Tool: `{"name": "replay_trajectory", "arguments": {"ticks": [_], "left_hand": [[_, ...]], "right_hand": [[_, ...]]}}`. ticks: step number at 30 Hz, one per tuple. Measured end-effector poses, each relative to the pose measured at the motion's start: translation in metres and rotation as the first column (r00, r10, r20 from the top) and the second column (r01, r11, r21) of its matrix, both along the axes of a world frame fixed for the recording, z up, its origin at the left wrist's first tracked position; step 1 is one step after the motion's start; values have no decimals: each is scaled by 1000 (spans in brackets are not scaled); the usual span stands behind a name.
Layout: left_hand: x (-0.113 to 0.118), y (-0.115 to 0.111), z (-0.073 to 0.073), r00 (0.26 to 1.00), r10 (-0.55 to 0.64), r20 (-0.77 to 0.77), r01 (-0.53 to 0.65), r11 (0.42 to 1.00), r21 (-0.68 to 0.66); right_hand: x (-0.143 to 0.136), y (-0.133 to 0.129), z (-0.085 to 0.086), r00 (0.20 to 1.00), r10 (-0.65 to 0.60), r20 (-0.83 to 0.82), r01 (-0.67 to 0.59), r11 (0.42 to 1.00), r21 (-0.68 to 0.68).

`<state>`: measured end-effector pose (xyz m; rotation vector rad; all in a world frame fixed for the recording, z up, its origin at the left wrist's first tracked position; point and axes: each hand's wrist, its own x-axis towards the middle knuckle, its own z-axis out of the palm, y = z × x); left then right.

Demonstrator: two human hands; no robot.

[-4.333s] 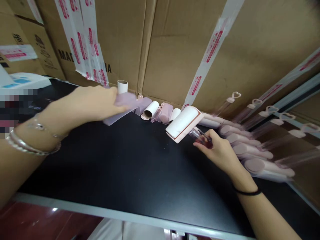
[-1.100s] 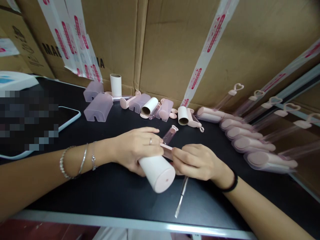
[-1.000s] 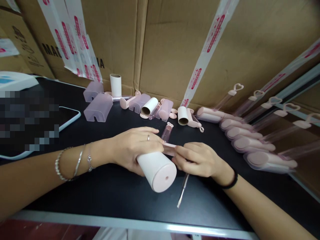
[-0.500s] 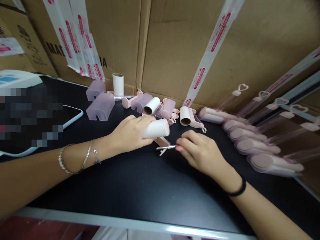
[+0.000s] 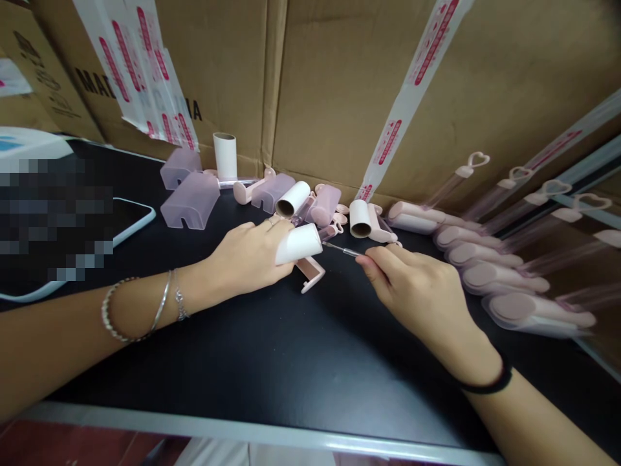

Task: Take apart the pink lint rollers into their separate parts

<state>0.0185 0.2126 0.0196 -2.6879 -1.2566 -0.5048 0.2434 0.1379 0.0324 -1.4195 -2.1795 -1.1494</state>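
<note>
My left hand (image 5: pixel 250 259) is closed around a white lint roll (image 5: pixel 301 243), whose end points right. Just beneath the roll a pink plastic roller bracket (image 5: pixel 313 275) sticks out; I cannot tell whether the hand also grips it. Between the thumb and fingers of my right hand (image 5: pixel 412 285) is a slim silvery rod (image 5: pixel 343 250), thinner toward its tip. That tip is close to the end of the roll; contact cannot be made out. Beyond both hands lie loose lint rolls (image 5: pixel 294 199) with cardboard cores and pink bracket pieces (image 5: pixel 381 226).
Translucent lilac covers (image 5: pixel 191 200) and an upright white roll (image 5: pixel 226 156) stand at the back left. A blue-edged tablet (image 5: pixel 138 217) lies left. On the right is a row of pink lint rollers (image 5: pixel 514 304) with heart-ended handles. Cardboard boxes (image 5: pixel 330 97) wall the back.
My right hand has moved right and slightly up, with the rod's tip now higher, near the roll's end. The pink bracket below the roll shows more fully. The view has shifted slightly.
</note>
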Motion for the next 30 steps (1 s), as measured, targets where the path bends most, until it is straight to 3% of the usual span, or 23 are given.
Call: {"name": "replay_trajectory", "arguments": {"ticks": [16,20,23,25,28,30], "left_hand": [[0,1,-5,1000,-3,4,3,1000,30],[0,1,-2,997,20,73,-14,997,-75],[-1,3,-1,961,61,269,15,962,-271],[0,6,-2,849,102,519,139,904,-404],[5,10,-4,460,290,839,447,741,-501],[9,10,-5,235,466,853,585,633,-507]], "right_hand": [[-10,-10,1,1000,-13,25,13,1000,15],[-1,-3,-1,981,-191,-33,191,981,12],[10,6,-1,950,-300,-84,301,953,6],[11,8,-1,958,-260,-117,261,965,-10],[1,5,-4,990,-73,-116,67,996,-58],[-7,0,-6,995,61,-82,-69,992,-107]]}}
